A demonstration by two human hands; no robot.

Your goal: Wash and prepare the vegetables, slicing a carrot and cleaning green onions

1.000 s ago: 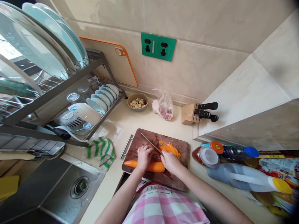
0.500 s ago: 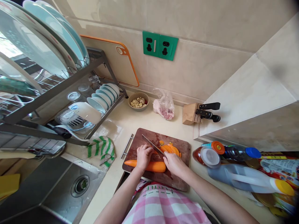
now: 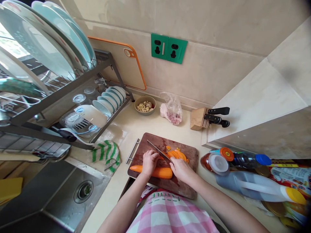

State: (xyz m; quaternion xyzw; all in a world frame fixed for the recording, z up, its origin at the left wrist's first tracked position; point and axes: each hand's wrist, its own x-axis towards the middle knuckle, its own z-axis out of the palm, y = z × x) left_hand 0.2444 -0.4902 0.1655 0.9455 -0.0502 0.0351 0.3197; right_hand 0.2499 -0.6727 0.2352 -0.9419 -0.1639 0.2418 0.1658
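Observation:
A brown cutting board point(image 3: 184, 187) lies on the counter before me. My right hand point(image 3: 181, 169) is closed around the handle of a knife point(image 3: 157, 149), whose blade points up and left over the board. My left hand point(image 3: 149, 161) has its fingers bent down on a carrot piece point(image 3: 159, 158) beside the blade; most of that piece is hidden. A whole peeled carrot point(image 3: 161, 172) lies nearer to me, partly under my left wrist. Cut carrot slices point(image 3: 178, 154) are heaped to the right of the blade.
Behind the board stand a bowl of garlic point(image 3: 145, 106), bagged meat point(image 3: 172, 111) and a knife block point(image 3: 198, 119). Bottles point(image 3: 252, 186) crowd the right side. At left are a dish rack point(image 3: 104, 123), a striped cloth point(image 3: 107, 155) and the sink point(image 3: 60, 194).
The view has shifted slightly, so the rack and sink sit a little further right. Both hands, the knife and the carrots stay almost where they were.

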